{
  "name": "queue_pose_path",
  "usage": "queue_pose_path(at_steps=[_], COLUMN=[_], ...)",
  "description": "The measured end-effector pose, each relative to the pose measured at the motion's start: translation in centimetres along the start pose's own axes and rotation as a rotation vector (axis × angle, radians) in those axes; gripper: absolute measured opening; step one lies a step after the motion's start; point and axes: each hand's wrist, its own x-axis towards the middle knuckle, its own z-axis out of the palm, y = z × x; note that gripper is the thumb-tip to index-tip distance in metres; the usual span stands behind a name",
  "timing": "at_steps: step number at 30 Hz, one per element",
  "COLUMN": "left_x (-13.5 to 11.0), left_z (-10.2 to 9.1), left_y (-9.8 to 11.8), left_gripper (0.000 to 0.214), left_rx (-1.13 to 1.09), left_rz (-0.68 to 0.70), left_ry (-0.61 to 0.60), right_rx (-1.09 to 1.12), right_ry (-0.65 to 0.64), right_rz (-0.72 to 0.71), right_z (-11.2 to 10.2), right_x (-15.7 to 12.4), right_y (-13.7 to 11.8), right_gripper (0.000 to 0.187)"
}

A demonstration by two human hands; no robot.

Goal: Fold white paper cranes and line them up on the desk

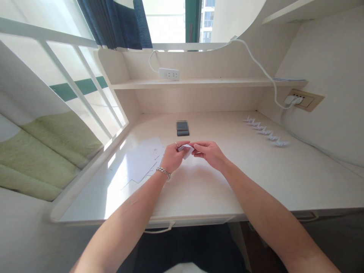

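A small piece of folded white paper (186,151) is held above the middle of the desk, between both hands. My left hand (173,156), with a ring and a chain bracelet, is closed on its left side. On its right side my right hand (209,152) pinches the paper between thumb and fingers. The fingers cover part of the folds. To the left, loose white sheets (142,155) lie partly in bright sunlight. Several small folded paper figures (265,131) stand in a slanting row at the right.
Behind my hands, a dark phone-like device (182,129) rests on the desk (216,189). A power strip (168,74) sits on the shelf (199,81). White cables run to the wall socket (305,100) at right. A railing (76,79) borders the left side.
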Motion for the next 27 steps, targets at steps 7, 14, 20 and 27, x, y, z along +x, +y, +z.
queue_pose_path(at_steps=[7,14,20,27], left_x=[-0.3,-0.4,-0.3,-0.2], left_z=[0.2,0.3,0.3,0.5], left_y=[0.0,0.4,0.3,0.3], left_gripper=[0.041,0.029,0.030,0.040], left_rx=[-0.069,0.005,0.007,-0.202], left_rz=[0.036,0.086,0.075,-0.082], left_ry=[-0.090,-0.099,-0.099,-0.062], right_rx=[-0.059,-0.143,-0.258,-0.433], right_ry=[-0.042,0.001,0.070,0.218], right_rz=[-0.048,-0.072,-0.150,-0.269], right_z=[-0.2,-0.1,0.1,0.6], right_x=[0.2,0.2,0.3,0.2], right_y=[0.7,0.7,0.9,1.1], right_gripper=[0.034,0.036,0.029,0.017])
